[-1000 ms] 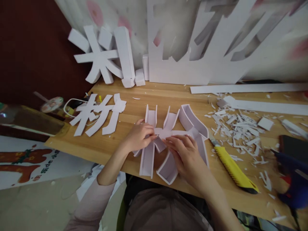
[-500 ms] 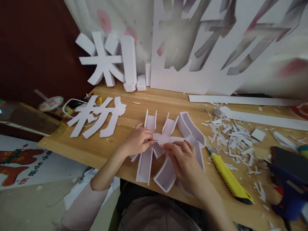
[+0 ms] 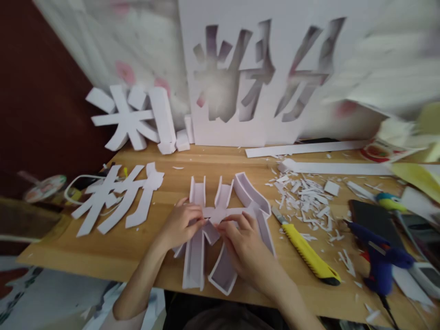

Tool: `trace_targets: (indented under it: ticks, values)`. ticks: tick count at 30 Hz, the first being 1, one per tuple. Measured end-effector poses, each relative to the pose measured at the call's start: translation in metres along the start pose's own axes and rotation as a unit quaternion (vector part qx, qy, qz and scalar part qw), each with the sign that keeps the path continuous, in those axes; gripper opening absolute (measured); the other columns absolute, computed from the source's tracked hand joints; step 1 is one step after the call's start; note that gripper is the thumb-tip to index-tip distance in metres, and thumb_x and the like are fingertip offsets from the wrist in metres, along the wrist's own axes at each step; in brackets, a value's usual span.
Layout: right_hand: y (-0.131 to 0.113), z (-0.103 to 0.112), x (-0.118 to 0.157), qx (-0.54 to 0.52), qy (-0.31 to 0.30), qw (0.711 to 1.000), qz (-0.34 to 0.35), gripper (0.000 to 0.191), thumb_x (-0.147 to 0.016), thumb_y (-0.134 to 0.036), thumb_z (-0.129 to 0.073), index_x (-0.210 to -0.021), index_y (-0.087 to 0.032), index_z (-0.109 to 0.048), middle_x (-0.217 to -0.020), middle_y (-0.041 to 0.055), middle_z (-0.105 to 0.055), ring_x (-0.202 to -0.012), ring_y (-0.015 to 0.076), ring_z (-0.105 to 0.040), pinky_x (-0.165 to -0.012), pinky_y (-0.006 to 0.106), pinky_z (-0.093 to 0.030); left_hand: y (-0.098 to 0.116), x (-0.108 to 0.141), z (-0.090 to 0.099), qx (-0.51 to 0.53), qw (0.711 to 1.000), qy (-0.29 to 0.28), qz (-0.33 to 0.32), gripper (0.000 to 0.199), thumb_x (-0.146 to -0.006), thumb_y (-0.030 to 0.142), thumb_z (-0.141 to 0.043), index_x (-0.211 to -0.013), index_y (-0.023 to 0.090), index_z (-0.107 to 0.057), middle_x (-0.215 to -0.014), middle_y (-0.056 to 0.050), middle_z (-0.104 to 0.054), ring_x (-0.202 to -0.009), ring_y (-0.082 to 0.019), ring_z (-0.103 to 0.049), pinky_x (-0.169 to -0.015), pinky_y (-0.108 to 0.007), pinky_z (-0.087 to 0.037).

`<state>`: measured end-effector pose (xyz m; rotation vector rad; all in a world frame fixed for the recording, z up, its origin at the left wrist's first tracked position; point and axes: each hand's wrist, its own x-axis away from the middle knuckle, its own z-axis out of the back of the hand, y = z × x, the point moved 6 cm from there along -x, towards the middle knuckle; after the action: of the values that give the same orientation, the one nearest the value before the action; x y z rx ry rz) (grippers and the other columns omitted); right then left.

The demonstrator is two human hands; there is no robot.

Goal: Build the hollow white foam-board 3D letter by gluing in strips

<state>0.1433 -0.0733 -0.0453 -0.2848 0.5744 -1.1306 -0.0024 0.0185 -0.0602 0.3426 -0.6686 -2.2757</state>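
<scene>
A white foam-board character with raised walls lies near the table's front edge. My left hand is over its left side, fingers pinched together near the centre. From the right, my right hand reaches over the same piece, its fingertips closed close to those of the left. Between the two hands a short white strip slants at the middle of the character. Whatever each hand pinches is too small and hidden to make out.
A yellow cutter and white scraps lie to the right, with a blue glue gun beyond. Flat white characters are at left. Behind stand a box-shaped character and a cut-out board.
The view has shifted to the right and upward, so the glue gun and a bowl show more fully. Both hands stay at the middle of the white character.
</scene>
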Motion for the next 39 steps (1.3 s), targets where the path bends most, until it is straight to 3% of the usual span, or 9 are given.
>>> trace_targets:
  ticks: [7,11,15,19,24,26,31,34,39]
  values:
    - [-0.002,-0.007,0.001,-0.009,-0.003,0.998,-0.054,0.027,-0.092,-0.019,-0.058,-0.119,-0.018,-0.061,-0.107,0.0088,-0.074,-0.12,0.0275,-0.059,-0.116,0.063,-0.029,0.002,0.0,-0.003,-0.022,0.999,-0.003,-0.025,0.034,-0.101,0.036,-0.045,-0.076,0.022,-0.062,-0.082,-0.001,-0.07,-0.085,-0.024,-0.066,-0.103,-0.055,-0.035]
    - [-0.007,-0.027,0.008,0.067,0.08,0.995,-0.001,0.052,-0.089,-0.046,-0.067,-0.129,-0.016,-0.058,-0.113,0.0105,-0.075,-0.109,0.0303,-0.065,-0.113,0.061,-0.038,0.006,-0.004,-0.003,-0.037,0.999,0.007,-0.032,0.038,-0.102,0.039,-0.041,-0.074,0.022,-0.059,-0.079,-0.002,-0.068,-0.082,-0.024,-0.066,-0.095,-0.051,-0.043]
    - [-0.02,-0.053,0.021,0.198,0.261,0.944,0.028,0.032,-0.094,-0.02,-0.055,-0.125,-0.014,-0.062,-0.112,0.0097,-0.077,-0.102,0.0254,-0.07,-0.113,0.05,-0.043,0.006,-0.005,-0.004,-0.039,0.998,0.012,-0.047,0.033,-0.099,0.037,-0.044,-0.074,0.023,-0.06,-0.079,-0.003,-0.069,-0.081,-0.025,-0.066,-0.095,-0.05,-0.046]
    - [-0.024,-0.065,0.02,0.232,0.248,0.941,0.014,0.03,-0.096,-0.02,-0.053,-0.124,-0.016,-0.064,-0.117,0.0109,-0.075,-0.107,0.0268,-0.07,-0.109,0.051,-0.049,-0.001,-0.003,-0.005,-0.051,0.996,0.042,-0.066,0.026,-0.097,0.037,-0.048,-0.081,0.026,-0.065,-0.085,-0.002,-0.072,-0.083,-0.024,-0.069,-0.088,-0.044,-0.051]
    - [-0.019,0.014,0.043,0.153,0.193,0.966,0.074,0.017,-0.101,-0.03,-0.054,-0.112,-0.029,-0.067,-0.11,-0.0009,-0.078,-0.105,0.0205,-0.071,-0.103,0.043,-0.055,-0.006,0.001,-0.005,-0.093,0.987,0.085,-0.101,0.023,-0.096,0.039,-0.052,-0.086,0.029,-0.069,-0.087,0.0,-0.075,-0.084,-0.024,-0.071,-0.086,-0.04,-0.052]
    - [0.006,0.069,0.075,0.097,0.252,0.962,-0.032,0.018,-0.101,-0.023,-0.05,-0.101,-0.03,-0.067,-0.081,-0.0035,-0.076,-0.081,0.0157,-0.073,-0.101,0.037,-0.055,-0.007,0.002,-0.005,-0.102,0.983,0.097,-0.115,0.023,-0.096,0.041,-0.052,-0.085,0.03,-0.07,-0.086,0.0,-0.076,-0.082,-0.024,-0.072,-0.086,-0.041,-0.053]
    - [0.06,0.175,0.201,0.208,0.452,0.791,-0.356,0.039,-0.1,-0.049,-0.05,-0.073,-0.024,-0.063,-0.052,-0.0022,-0.059,-0.039,0.0144,-0.052,-0.042,0.027,-0.042,-0.013,0.003,-0.007,-0.1,0.98,0.101,-0.138,0.02,-0.095,0.041,-0.054,-0.087,0.031,-0.069,-0.086,0.001,-0.077,-0.081,-0.024,-0.073,-0.08,-0.039,-0.054]
    - [0.07,0.192,0.245,0.26,0.47,0.743,-0.398,0.059,-0.1,-0.057,-0.042,-0.054,-0.024,-0.055,-0.055,0.0051,-0.061,-0.054,0.0192,-0.06,-0.055,0.032,-0.045,-0.013,0.004,-0.006,-0.095,0.978,0.115,-0.144,0.021,-0.095,0.043,-0.054,-0.088,0.03,-0.069,-0.086,0.001,-0.077,-0.08,-0.024,-0.073,-0.08,-0.039,-0.053]
    - [0.11,0.165,0.242,0.228,0.4,0.788,-0.41,0.058,-0.083,-0.077,-0.054,-0.08,-0.021,-0.071,-0.089,0.0127,-0.073,-0.086,0.0296,-0.067,-0.08,0.043,-0.05,-0.011,0.004,-0.005,-0.096,0.974,0.124,-0.162,0.023,-0.096,0.044,-0.054,-0.087,0.029,-0.069,-0.084,0.002,-0.076,-0.078,-0.023,-0.072,-0.079,-0.037,-0.051]
